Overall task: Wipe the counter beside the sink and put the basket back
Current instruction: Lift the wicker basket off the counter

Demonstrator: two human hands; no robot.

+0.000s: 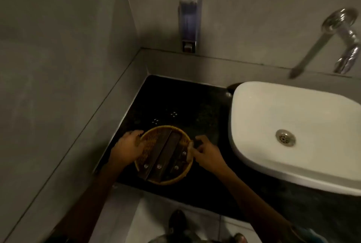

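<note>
Both hands on the basket [163, 154], one per side. It's a round yellow woven one, sitting at the front edge of the black worktop [187, 104], left of the white sink [293, 131]. Can't tell if it's resting on the worktop or lifted just off it.

Left hand [128, 148]: grip closed on the left rim, fingers curled over the edge into the basket. Right hand [208, 153]: grip pinching the right rim, thumb and fingertips on the edge.

Inside the basket: dark flat packs [164, 158] laid side by side, diagonal, each with a small round silver cap at the near end. Too dim to read what they are.

Worktop behind the basket is bare, with two small clusters of light specks on it. Soap dispenser [189, 22] on the back wall above the corner. Chrome tap [345, 43] on the wall at the right, above the sink. Sink drain [285, 137] visible, basin empty. Grey tile walls at left and back; pale floor below.
</note>
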